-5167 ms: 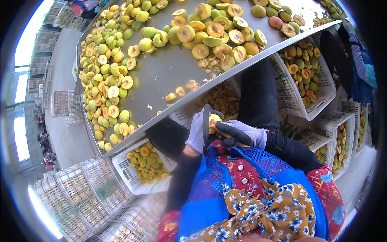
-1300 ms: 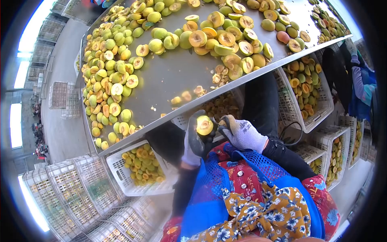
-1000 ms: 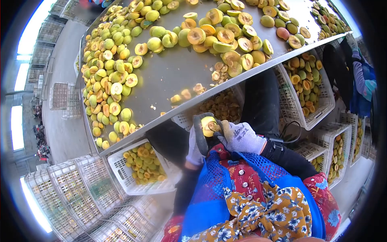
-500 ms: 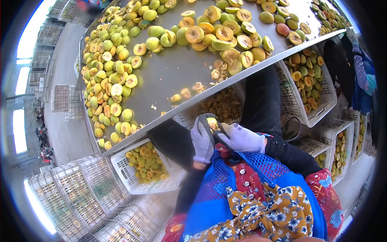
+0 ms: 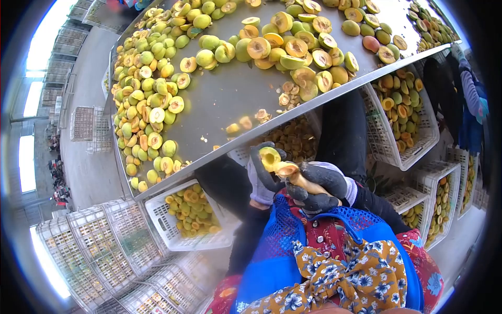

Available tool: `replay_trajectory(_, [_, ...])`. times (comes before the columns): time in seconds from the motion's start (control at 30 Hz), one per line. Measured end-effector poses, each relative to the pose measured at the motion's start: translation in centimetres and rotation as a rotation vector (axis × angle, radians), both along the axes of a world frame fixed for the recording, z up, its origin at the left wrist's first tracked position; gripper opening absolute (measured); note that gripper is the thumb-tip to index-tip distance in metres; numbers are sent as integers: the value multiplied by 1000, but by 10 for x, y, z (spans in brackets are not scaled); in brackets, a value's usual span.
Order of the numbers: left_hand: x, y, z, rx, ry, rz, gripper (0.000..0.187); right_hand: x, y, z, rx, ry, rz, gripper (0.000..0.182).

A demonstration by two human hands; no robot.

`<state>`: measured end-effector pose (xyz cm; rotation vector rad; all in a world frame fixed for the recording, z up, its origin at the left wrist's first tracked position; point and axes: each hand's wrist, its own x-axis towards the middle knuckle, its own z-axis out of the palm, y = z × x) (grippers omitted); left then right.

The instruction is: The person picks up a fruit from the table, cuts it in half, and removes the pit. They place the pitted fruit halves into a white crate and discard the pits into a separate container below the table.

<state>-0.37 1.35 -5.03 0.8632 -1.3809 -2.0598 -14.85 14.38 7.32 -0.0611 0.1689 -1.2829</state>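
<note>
Halved yellow-green peach (image 5: 270, 157), soft and slippery I judged, sat cupped in my left hand (image 5: 261, 175); right hand (image 5: 319, 188) gripped a wooden-handled pitting tool (image 5: 299, 177) at frame centre.

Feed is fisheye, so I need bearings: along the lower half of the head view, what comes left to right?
Stacked crates → fruit basket → left hand holding a fruit half → right hand → right basket.

Gloved left hand (image 5: 261, 175) gripping halved fruit (image 5: 270, 157); gloved right hand (image 5: 319, 187) holding wooden-handled tool (image 5: 298, 178) against it, near metal table (image 5: 219, 99) edge; white crates (image 5: 172, 230) below.
</note>
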Motion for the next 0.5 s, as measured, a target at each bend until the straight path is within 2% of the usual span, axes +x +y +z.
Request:
replay_trajectory(0.03, [15, -8, 1, -438, -208, -84, 40, -5, 2, 2, 17, 92, -33, 39])
replay_trajectory(0.07, [30, -17, 1, -809, -360, -83, 46, -11, -2, 1, 78, 375, 25, 39])
replay_trajectory(0.1, [48, -28, 16, -882, -511, -81, 40, -20, -6, -1, 140, 671, 93, 39])
replay_trajectory(0.13, [66, -39, 29, -951, -663, -86, 35, -8, -13, -50, 32, 1244, -62, 39])
replay_trajectory(0.17, [90, -51, 37, -913, -788, 5, 32, -4, -8, -61, -5, 1716, -131, 38])
replay_trajectory(0.23, [129, -75, 48, -720, -999, 201, 30, 5, -8, -66, 84, 1911, 76, 33])
replay_trajectory(0.3, [127, -78, 71, -1317, -1721, 275, 38, 11, -9, -74, 30, 2053, 225, 40])
replay_trajectory(0.4, [67, -113, 99, -1106, -1131, 102, 38, 12, -17, -86, -136, 2103, 397, 47])
replay_trajectory(0.5, [-68, -128, 87, -745, -712, -75, 45, 1, -21, -62, -162, 2135, 616, 51])
